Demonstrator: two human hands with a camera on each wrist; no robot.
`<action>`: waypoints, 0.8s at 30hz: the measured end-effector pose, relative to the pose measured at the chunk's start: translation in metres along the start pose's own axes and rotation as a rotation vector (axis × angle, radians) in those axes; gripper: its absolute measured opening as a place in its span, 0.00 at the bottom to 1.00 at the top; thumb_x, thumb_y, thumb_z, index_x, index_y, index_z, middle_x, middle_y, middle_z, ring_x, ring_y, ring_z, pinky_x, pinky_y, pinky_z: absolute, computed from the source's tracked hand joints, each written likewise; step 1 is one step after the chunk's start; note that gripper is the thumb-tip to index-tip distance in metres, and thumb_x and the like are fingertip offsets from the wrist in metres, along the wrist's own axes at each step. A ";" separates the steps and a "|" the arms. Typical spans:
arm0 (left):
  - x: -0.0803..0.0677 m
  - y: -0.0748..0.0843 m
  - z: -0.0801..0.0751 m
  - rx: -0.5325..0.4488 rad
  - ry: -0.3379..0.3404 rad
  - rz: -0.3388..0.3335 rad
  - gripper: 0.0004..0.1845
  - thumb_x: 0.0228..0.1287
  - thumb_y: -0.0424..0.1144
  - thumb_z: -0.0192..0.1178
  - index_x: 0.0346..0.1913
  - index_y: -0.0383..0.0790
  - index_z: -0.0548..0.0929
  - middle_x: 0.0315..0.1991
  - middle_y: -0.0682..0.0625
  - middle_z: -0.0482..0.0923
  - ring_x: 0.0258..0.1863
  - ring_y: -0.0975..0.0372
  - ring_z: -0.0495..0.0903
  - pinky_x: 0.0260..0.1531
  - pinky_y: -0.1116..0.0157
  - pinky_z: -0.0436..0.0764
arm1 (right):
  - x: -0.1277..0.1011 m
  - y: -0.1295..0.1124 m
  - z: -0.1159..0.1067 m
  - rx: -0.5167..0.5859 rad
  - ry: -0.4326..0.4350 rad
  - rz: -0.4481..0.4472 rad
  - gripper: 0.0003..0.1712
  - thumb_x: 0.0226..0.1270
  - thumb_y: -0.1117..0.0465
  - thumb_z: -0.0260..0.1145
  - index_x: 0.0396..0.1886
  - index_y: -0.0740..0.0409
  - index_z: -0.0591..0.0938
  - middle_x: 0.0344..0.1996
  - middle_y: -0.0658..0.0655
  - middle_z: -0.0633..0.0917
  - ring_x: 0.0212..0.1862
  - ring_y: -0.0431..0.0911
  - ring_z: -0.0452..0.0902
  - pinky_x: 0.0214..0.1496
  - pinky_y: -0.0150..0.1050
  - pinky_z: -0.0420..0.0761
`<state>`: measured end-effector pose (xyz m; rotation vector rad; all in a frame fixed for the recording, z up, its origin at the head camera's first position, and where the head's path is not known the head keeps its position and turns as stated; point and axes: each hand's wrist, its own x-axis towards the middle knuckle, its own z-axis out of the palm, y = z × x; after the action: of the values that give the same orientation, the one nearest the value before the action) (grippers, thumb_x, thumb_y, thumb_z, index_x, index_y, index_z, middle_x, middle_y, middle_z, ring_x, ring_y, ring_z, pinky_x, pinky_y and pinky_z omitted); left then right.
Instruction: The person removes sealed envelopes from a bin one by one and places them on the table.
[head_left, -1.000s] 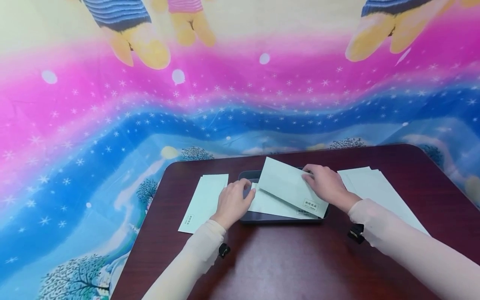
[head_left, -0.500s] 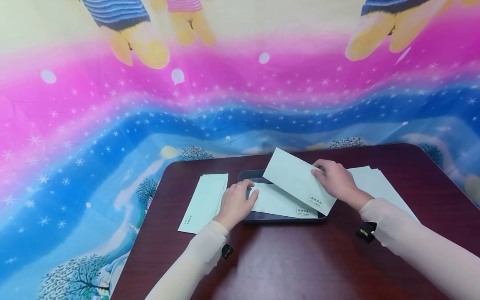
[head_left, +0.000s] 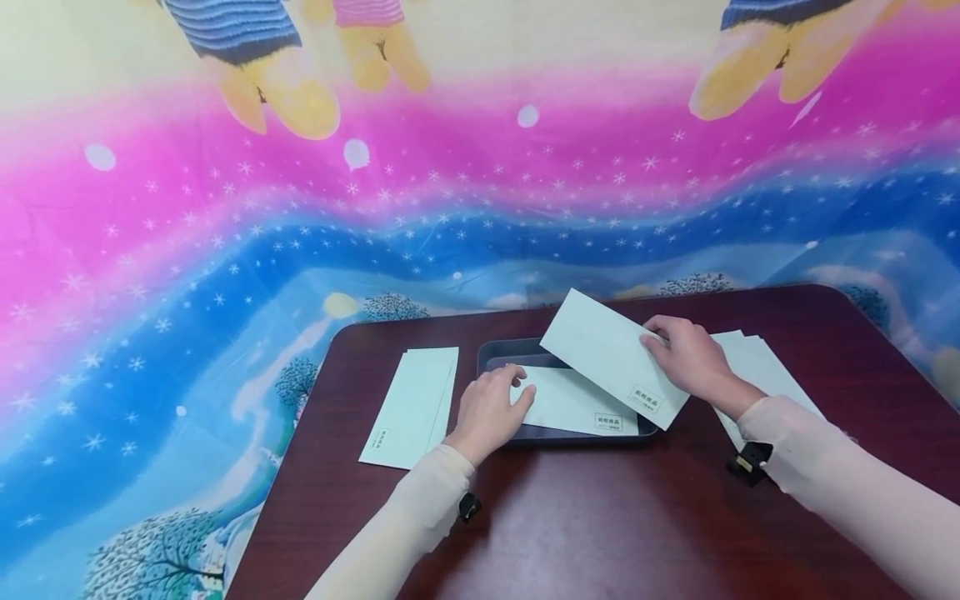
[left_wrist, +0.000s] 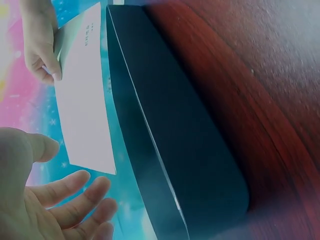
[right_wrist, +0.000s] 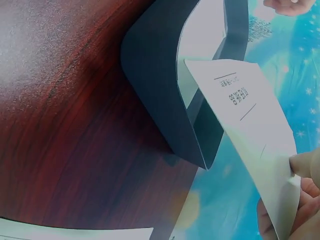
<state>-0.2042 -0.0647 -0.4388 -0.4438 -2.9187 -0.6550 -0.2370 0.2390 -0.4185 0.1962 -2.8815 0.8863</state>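
My right hand (head_left: 688, 358) pinches a pale envelope (head_left: 600, 346) by its long far edge, thumb on top. That envelope hangs tilted above the right part of a dark tray (head_left: 501, 351), and its printed corner reaches past the tray's right end. Inside the tray lies another pale envelope (head_left: 564, 398) with a printed box at its lower right. My left hand (head_left: 491, 408) hovers over the tray's left end. In the left wrist view its fingers (left_wrist: 75, 205) are spread and loosely bent, with nothing between them and the thumb.
Left of the tray lies a pile of envelopes (head_left: 408, 400) on the dark red table (head_left: 585, 525). More envelopes (head_left: 772, 375) lie at the right, partly behind my right forearm. A patterned cloth (head_left: 480, 183) hangs behind the table.
My right hand has moved right and slightly up with the envelope, uncovering more of the one in the tray. The left hand has shifted a little to the right.
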 end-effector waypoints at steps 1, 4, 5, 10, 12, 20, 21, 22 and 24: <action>0.000 0.002 0.001 0.003 -0.002 0.007 0.17 0.73 0.52 0.57 0.56 0.47 0.84 0.47 0.51 0.88 0.44 0.57 0.85 0.45 0.58 0.81 | 0.000 0.001 0.000 0.003 -0.001 0.003 0.14 0.78 0.58 0.58 0.53 0.61 0.82 0.48 0.68 0.86 0.41 0.56 0.83 0.30 0.40 0.73; 0.000 0.006 0.004 0.014 -0.009 0.024 0.17 0.73 0.52 0.57 0.56 0.47 0.84 0.48 0.52 0.88 0.45 0.57 0.85 0.44 0.58 0.82 | -0.002 0.003 -0.002 0.011 -0.008 0.012 0.15 0.78 0.58 0.58 0.54 0.62 0.82 0.48 0.69 0.86 0.41 0.57 0.83 0.29 0.40 0.73; 0.000 0.007 0.004 0.017 -0.010 0.031 0.17 0.73 0.52 0.57 0.55 0.47 0.84 0.48 0.52 0.88 0.45 0.57 0.85 0.43 0.59 0.82 | -0.002 0.004 -0.002 0.013 -0.009 0.013 0.16 0.78 0.58 0.58 0.55 0.63 0.82 0.48 0.69 0.86 0.41 0.56 0.83 0.29 0.40 0.73; 0.001 0.008 0.007 0.021 -0.002 0.058 0.16 0.73 0.50 0.57 0.54 0.46 0.85 0.47 0.52 0.88 0.43 0.58 0.86 0.42 0.60 0.83 | -0.003 0.006 -0.004 0.021 0.001 0.005 0.16 0.78 0.58 0.58 0.55 0.64 0.81 0.47 0.69 0.86 0.39 0.56 0.83 0.29 0.39 0.73; 0.002 0.009 0.008 0.019 0.005 0.069 0.16 0.73 0.50 0.57 0.54 0.46 0.85 0.47 0.52 0.89 0.43 0.58 0.86 0.41 0.60 0.83 | -0.003 0.008 -0.006 0.020 0.005 0.006 0.16 0.78 0.58 0.58 0.55 0.64 0.81 0.47 0.70 0.86 0.38 0.56 0.83 0.29 0.39 0.73; 0.004 0.018 0.012 0.035 0.001 0.111 0.17 0.73 0.50 0.57 0.54 0.45 0.85 0.49 0.53 0.88 0.45 0.60 0.86 0.45 0.59 0.82 | -0.009 0.016 -0.013 0.014 0.013 0.016 0.18 0.79 0.57 0.56 0.56 0.65 0.80 0.48 0.71 0.86 0.37 0.56 0.83 0.27 0.39 0.72; 0.005 0.019 0.013 0.039 0.000 0.114 0.16 0.73 0.50 0.57 0.54 0.45 0.85 0.49 0.53 0.88 0.46 0.60 0.86 0.46 0.59 0.81 | -0.009 0.017 -0.014 0.013 0.015 0.014 0.18 0.79 0.57 0.56 0.56 0.65 0.80 0.48 0.71 0.86 0.38 0.57 0.83 0.27 0.39 0.72; 0.005 0.020 0.013 0.041 0.000 0.116 0.16 0.73 0.50 0.57 0.54 0.45 0.85 0.49 0.53 0.88 0.46 0.60 0.86 0.47 0.60 0.81 | -0.010 0.018 -0.015 0.012 0.018 0.013 0.18 0.79 0.57 0.56 0.56 0.65 0.80 0.48 0.72 0.85 0.40 0.59 0.84 0.27 0.39 0.72; 0.005 0.022 0.014 0.041 0.003 0.114 0.16 0.73 0.50 0.57 0.54 0.45 0.85 0.49 0.53 0.88 0.47 0.60 0.86 0.48 0.60 0.81 | -0.010 0.020 -0.016 0.009 0.027 0.010 0.18 0.79 0.57 0.56 0.55 0.65 0.80 0.48 0.72 0.85 0.43 0.61 0.84 0.28 0.39 0.72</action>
<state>-0.2031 -0.0387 -0.4415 -0.5991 -2.8718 -0.5790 -0.2288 0.2655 -0.4183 0.1689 -2.8564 0.8963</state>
